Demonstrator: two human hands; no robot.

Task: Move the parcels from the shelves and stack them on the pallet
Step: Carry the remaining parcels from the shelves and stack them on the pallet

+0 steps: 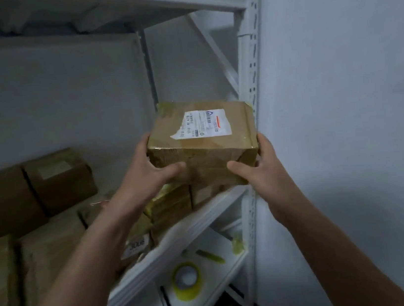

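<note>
Setting: parcel storeroom or small warehouse bay. Evidence: white slotted-steel shelving rack (pixel 249 73) against a plain white wall (pixel 341 81), its middle shelf loaded with brown cardboard parcels (pixel 59 180) sealed in yellowish tape; one taped carton (pixel 204 157) carries a white printed shipping label (pixel 204 124). A yellowish roll of packing tape (pixel 187 280) lies on the lower shelf.
</note>
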